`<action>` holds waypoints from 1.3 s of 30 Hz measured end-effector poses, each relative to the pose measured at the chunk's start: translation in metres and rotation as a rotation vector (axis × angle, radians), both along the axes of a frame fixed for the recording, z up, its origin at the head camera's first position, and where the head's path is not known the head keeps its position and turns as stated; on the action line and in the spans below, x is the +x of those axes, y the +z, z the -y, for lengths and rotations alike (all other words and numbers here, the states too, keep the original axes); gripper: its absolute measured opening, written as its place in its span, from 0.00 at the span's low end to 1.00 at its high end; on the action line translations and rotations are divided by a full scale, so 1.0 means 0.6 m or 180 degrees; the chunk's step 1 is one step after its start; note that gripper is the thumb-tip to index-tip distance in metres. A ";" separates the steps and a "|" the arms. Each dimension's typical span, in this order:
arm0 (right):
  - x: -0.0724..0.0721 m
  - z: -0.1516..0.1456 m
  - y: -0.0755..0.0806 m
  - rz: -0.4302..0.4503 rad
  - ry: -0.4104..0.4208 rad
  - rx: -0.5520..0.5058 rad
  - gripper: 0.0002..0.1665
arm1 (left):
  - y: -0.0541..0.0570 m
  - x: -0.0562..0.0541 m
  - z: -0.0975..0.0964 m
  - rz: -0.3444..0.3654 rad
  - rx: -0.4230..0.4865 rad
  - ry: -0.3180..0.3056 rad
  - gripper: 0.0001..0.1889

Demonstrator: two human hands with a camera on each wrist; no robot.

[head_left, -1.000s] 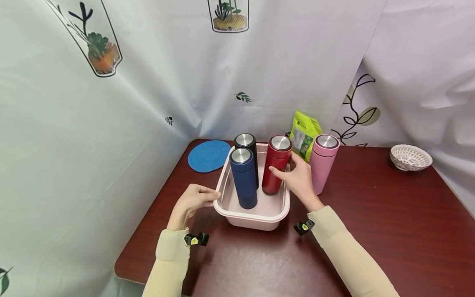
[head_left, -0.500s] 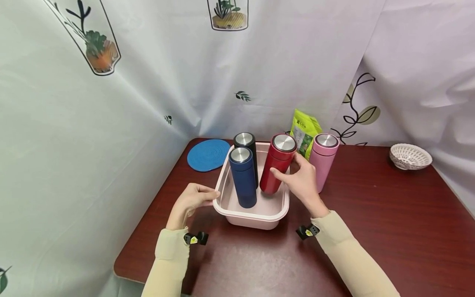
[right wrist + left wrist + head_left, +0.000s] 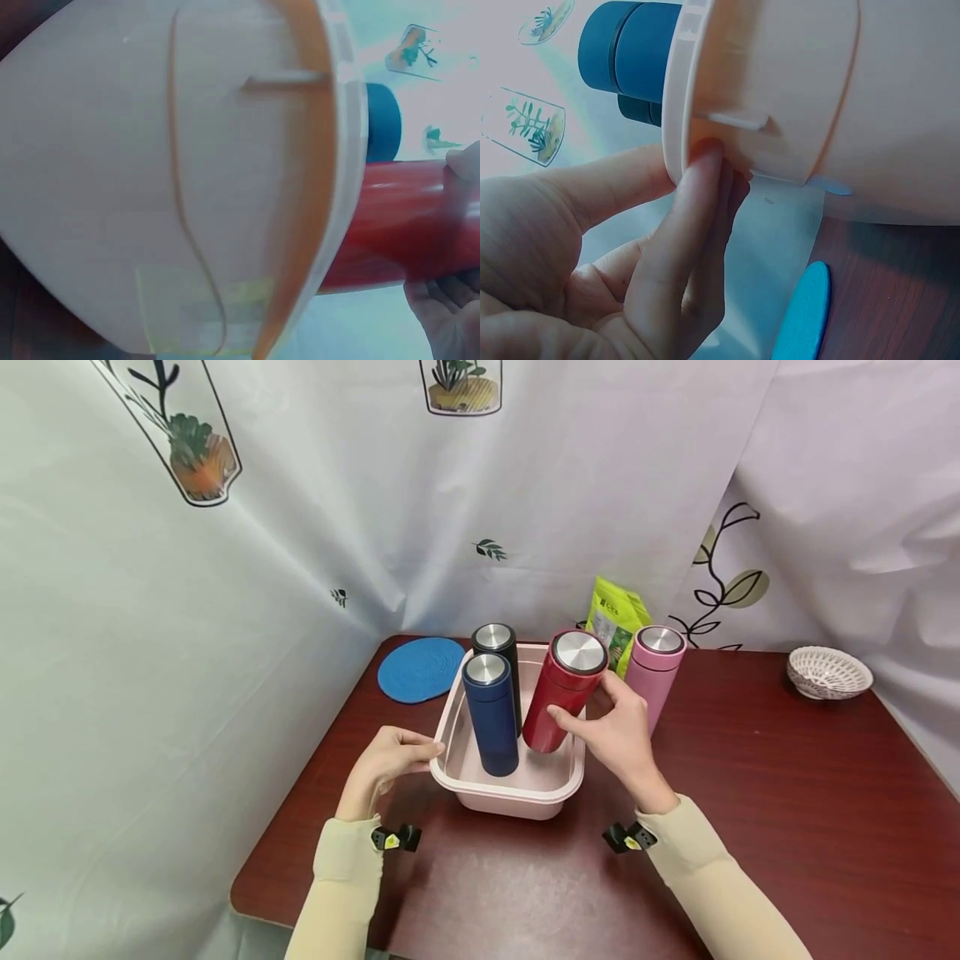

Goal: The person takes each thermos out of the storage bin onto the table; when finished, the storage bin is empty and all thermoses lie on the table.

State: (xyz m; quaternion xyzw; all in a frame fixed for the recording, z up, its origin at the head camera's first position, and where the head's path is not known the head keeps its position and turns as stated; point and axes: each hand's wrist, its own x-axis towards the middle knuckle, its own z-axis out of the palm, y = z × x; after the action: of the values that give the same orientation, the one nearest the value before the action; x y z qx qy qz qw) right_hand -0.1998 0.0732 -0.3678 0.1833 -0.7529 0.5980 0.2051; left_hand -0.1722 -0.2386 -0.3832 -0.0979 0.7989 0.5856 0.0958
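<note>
A pale pink plastic basin [image 3: 510,797] sits on the table, with a navy blue thermos [image 3: 493,722] and a black thermos [image 3: 508,650] standing upright inside. My left hand [image 3: 390,764] pinches the basin's left rim between thumb and fingers; the left wrist view shows the thumb on top and fingertips beneath the lip. A red thermos [image 3: 551,710] leans to the right, its base still within the basin's outline. Around its upper body, my right hand [image 3: 621,735] grips with thumb in front and fingers behind. In the right wrist view, the red thermos [image 3: 405,225] sticks out past the rim.
Just right of the basin stands a pink thermos [image 3: 652,677], with a green snack-like bag [image 3: 617,620] behind it. A round blue mat [image 3: 422,670] lies at the back left. Far right is a white woven bowl [image 3: 828,675]. A printed cloth hangs behind the table [image 3: 787,793].
My right hand has tilted the red thermos to the right and raised its top toward me, moving slightly right. My left hand has stayed on the basin rim.
</note>
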 end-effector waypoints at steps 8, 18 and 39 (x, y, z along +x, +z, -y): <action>0.015 -0.006 0.012 -0.0241 0.0048 -0.0118 0.36 | 0.000 -0.002 0.001 -0.0034 0.0084 -0.0028 0.18; 0.041 -0.021 0.030 -0.0470 -0.0025 -0.0363 0.35 | 0.003 -0.007 0.001 -0.0027 0.0140 -0.0067 0.18; 0.089 -0.072 0.041 -0.0498 -0.0487 -0.0594 0.33 | -0.005 -0.003 0.005 0.0037 0.0151 -0.0075 0.19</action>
State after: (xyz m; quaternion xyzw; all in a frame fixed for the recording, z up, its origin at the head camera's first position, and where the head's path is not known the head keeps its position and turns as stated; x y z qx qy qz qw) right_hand -0.1464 0.1161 -0.3432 0.1515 -0.6874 0.6319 0.3243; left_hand -0.1742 -0.2418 -0.3860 -0.0896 0.7854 0.6026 0.1096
